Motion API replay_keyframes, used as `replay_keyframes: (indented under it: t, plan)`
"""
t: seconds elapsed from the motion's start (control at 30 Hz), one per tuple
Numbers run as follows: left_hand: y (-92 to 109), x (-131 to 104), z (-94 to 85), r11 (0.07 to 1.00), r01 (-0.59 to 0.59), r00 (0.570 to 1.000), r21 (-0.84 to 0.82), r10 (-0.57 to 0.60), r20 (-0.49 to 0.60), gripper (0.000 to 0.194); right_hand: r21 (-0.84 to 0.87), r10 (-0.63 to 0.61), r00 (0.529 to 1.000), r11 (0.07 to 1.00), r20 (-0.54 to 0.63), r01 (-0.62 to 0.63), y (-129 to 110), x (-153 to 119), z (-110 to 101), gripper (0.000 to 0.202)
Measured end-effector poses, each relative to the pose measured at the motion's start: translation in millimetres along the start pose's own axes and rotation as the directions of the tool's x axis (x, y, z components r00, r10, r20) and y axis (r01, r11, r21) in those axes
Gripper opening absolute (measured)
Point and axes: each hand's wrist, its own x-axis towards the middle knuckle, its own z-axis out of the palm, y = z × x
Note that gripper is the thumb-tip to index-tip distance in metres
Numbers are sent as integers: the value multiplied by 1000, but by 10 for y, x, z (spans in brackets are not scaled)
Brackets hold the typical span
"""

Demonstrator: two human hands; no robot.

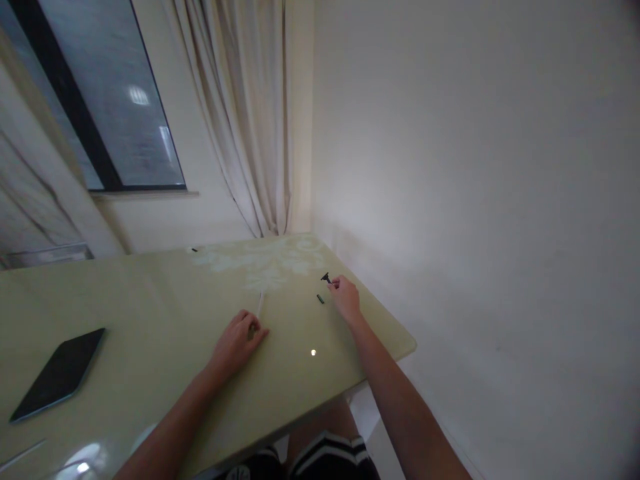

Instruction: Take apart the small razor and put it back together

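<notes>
My right hand [346, 297] is closed round the handle of a small black razor [325, 277], whose T-shaped head points away to the left. Just below that head, a small dark oblong piece [321, 299], perhaps a razor head cover, lies on the table. My left hand [241, 340] rests on the tabletop with its fingers curled. From its fingertips a thin white stick [261, 304] extends towards the far side; its near end is hidden by the fingers.
The pale yellow-green glossy table [165, 313] ends at a wall [450, 200] on the right. A dark tablet [59, 373] lies at the left. Near the far edge is a small black piece [195, 250]. Curtains [250, 120] hang behind.
</notes>
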Motion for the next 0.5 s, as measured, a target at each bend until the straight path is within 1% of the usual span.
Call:
replay_keyframes:
  t: [0.07, 0.13, 0.23, 0.3, 0.37, 0.4, 0.43, 0.5]
  plan:
    - [-39, 11, -11, 994, 103, 994, 22, -102, -25, 25, -54, 4, 1000, 999, 2, -4, 101, -36, -12, 10]
    - [-88, 33, -23, 986, 168, 986, 12, -168, -18, 24, -119, -4, 1000, 993, 4, 5, 151, -81, 10, 8]
    - [-140, 105, -49, 985, 166, 986, -54, -167, -3, 26, -202, -8, 1000, 979, 1, 8, 124, -124, 27, 9]
    - [-117, 187, -53, 978, 164, 986, -129, -165, -3, 29, -190, -29, 999, 981, -29, 23, 60, -149, 9, 10]
    - [-12, 294, -18, 949, 179, 983, -258, -186, -1, 33, -103, -94, 992, 991, -82, 85, -17, -190, -12, 13]
    - [74, 355, 21, 923, 189, 980, -335, -201, -2, 36, -30, -142, 985, 990, -94, 140, -57, -217, -13, 19]
    - [180, 420, 74, 890, 193, 977, -414, -213, -3, 38, 58, -194, 977, 978, -84, 200, -97, -249, -4, 27]
    - [429, 559, 225, 831, 179, 979, -527, -206, 7, 39, 260, -294, 956, 922, -13, 287, -164, -311, 43, 40]
